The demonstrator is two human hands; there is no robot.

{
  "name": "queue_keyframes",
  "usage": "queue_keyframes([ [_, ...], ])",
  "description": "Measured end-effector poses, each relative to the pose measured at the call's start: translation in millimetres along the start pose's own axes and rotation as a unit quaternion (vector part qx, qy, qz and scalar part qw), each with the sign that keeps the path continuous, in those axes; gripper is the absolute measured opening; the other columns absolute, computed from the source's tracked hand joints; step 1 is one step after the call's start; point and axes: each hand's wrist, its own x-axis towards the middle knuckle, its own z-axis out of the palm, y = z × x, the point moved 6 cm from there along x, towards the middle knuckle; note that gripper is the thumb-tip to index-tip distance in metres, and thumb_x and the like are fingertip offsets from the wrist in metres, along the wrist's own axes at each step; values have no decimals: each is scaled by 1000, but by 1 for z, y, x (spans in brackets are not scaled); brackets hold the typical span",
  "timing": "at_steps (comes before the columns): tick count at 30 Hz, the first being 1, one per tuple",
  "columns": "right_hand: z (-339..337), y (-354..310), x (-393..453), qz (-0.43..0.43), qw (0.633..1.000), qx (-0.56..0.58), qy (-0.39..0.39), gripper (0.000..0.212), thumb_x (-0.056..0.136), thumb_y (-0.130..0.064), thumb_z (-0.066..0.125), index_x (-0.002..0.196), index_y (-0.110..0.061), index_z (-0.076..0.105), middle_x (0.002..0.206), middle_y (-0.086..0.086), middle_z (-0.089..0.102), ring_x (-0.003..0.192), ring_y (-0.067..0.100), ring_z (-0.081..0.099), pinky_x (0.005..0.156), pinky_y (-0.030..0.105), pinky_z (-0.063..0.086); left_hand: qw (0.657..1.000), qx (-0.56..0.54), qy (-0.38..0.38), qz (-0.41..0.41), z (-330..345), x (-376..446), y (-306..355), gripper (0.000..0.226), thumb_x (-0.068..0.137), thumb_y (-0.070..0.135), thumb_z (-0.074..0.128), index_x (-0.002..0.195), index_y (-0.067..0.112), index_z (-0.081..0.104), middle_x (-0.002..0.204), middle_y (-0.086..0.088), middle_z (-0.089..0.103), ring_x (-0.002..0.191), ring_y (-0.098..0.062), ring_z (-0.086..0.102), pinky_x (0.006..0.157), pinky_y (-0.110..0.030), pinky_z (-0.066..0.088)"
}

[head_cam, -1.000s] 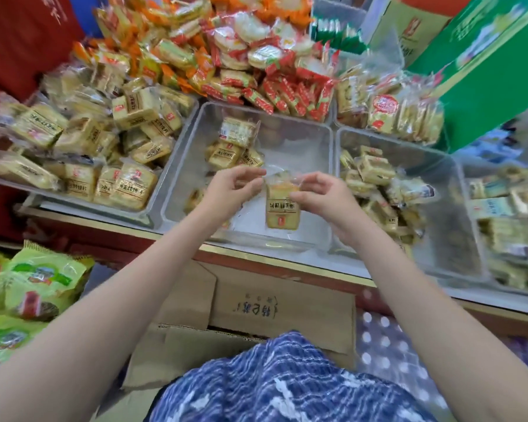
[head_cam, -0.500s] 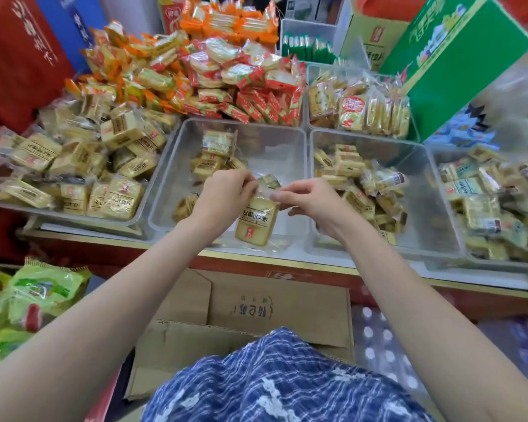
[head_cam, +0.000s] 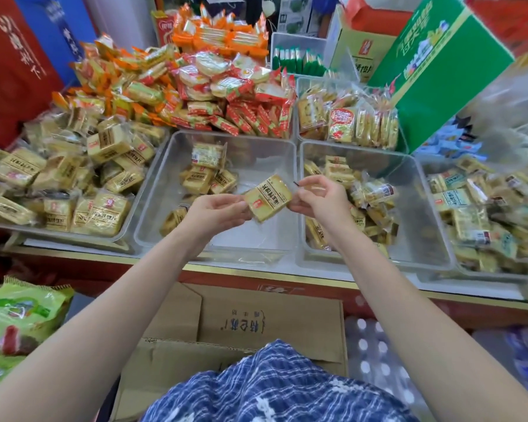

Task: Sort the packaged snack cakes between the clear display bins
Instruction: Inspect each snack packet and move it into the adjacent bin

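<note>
- I see both hands pinching one wrapped snack cake [head_cam: 268, 198] by its clear wrapper ends — the left hand [head_cam: 218, 212] has thumb and fingers closed on the lower-left edge, the right hand [head_cam: 319, 197] has fingertips closed on the upper-right edge.
- The cake is tilted, its printed yellow face up toward me, held in the air above the middle bin [head_cam: 162, 208], near that bin's right wall.
- The middle bin is clear plastic and holds only a small cluster of like cakes [head_cam: 206, 173] toward its back left, plus one or two near the front left.
- Just beside it on the right, the right bin [head_cam: 421, 214] holds a loose heap of small yellow packs [head_cam: 369, 193] along its left side — my right wrist hides part of them.
- The left bin [head_cam: 125, 231] is piled high with bigger yellow cakes [head_cam: 104, 208].
- Behind the bins lie heaps of red-and-orange wrapped snacks [head_cam: 226, 95], and a green carton [head_cam: 439, 71] leans at the back right.
- Below the shelf edge stands an open cardboard box [head_cam: 269, 324]; green bags [head_cam: 19, 315] sit at the lower left.
</note>
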Motion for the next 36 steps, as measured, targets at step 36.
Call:
queue_keyframes([
  [36,-80,6,16,9,954,142,264,16,92,3,52,87,-12,53,104,11,61,82,13,67,71,21,56,997,24,77,6,11,18,26,13,95,0,48,92,11,56,90,-7,68,83,-15,66,73,-21,55],
])
